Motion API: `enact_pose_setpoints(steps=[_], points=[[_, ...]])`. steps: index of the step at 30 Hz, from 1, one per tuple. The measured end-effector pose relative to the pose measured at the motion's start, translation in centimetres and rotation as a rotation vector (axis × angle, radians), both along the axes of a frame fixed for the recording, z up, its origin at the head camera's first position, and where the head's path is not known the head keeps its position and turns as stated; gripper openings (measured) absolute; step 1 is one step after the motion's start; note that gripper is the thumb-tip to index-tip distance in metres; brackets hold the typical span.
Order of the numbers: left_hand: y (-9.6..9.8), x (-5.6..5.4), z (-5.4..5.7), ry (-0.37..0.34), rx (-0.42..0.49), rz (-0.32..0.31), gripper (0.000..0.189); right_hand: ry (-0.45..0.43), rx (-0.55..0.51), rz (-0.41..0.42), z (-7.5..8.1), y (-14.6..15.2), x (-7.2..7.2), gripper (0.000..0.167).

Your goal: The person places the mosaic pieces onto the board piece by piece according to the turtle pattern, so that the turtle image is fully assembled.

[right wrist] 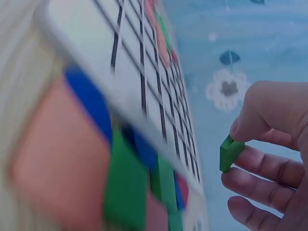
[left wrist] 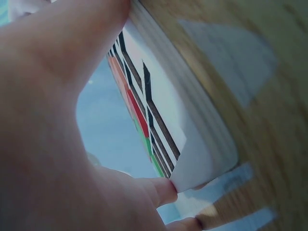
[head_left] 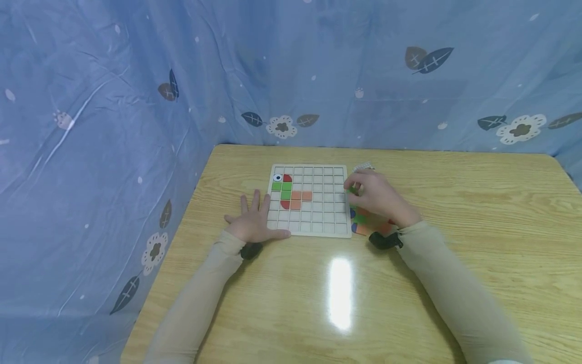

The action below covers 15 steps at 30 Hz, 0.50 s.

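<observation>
Pinches a green block (right wrist: 231, 153) in the right hand (head_left: 376, 196), near the gridded board's (head_left: 318, 227) right edge — well right of the laid green squares (head_left: 286, 194); rests the left hand (head_left: 251, 225), fingers spread, against the near-left corner.

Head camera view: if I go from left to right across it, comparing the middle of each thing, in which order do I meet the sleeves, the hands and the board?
Left sleeve → left hand → grid board → right hand → right sleeve.
</observation>
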<state>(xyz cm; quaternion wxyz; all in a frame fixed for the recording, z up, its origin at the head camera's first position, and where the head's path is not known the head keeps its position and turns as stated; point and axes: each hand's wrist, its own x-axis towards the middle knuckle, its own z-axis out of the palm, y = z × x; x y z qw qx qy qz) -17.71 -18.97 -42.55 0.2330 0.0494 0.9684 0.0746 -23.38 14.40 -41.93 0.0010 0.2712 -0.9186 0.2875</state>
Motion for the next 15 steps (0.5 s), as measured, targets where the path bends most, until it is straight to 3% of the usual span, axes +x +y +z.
enact_pose_setpoints(steps=[7, 15], points=[[-0.1, -0.1, -0.1, -0.003, -0.006, -0.001, 0.13, 0.042, -0.029, 0.119, -0.6, -4.3, 0.3, 0.014], [-0.2, 0.0, -0.1, 0.011, 0.002, -0.001, 0.13, -0.008, -0.072, 0.139, -1.0, -7.5, 0.7, 0.016]])
